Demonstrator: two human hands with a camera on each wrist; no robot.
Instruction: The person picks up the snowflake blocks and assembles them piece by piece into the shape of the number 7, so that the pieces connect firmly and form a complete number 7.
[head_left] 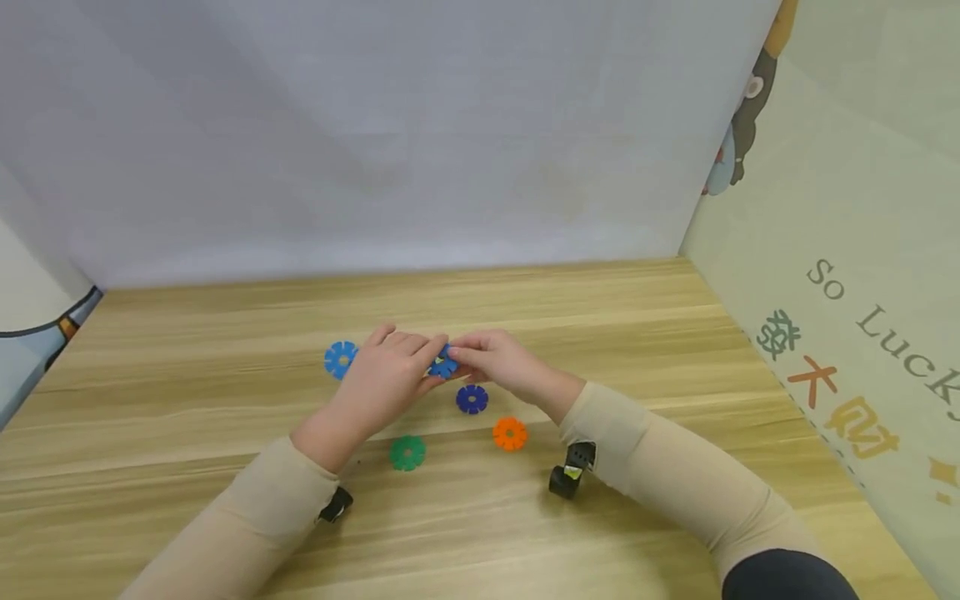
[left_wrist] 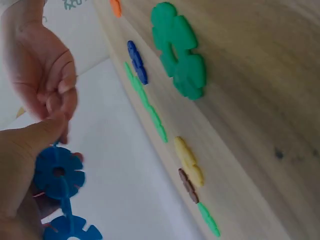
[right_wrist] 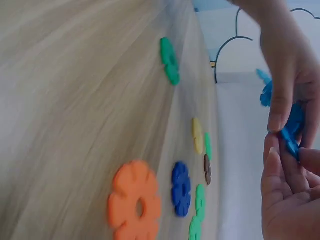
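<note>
Beige sleeves [head_left: 660, 458] reach over the tabletop [head_left: 450, 542]; above it, left hand [head_left: 384, 371] and right hand [head_left: 504, 360] both pinch linked blue discs [left_wrist: 47, 172] between curled fingers [right_wrist: 294, 177]. Gripping close in and pressing squarely should join them without bending.

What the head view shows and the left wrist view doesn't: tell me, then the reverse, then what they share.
Only the head view: the black device at the right wrist and the dark sleeve.
Only the left wrist view: the brown piece.
Both: left hand, right hand, blue discs, green disc, dark blue disc, orange disc.
</note>
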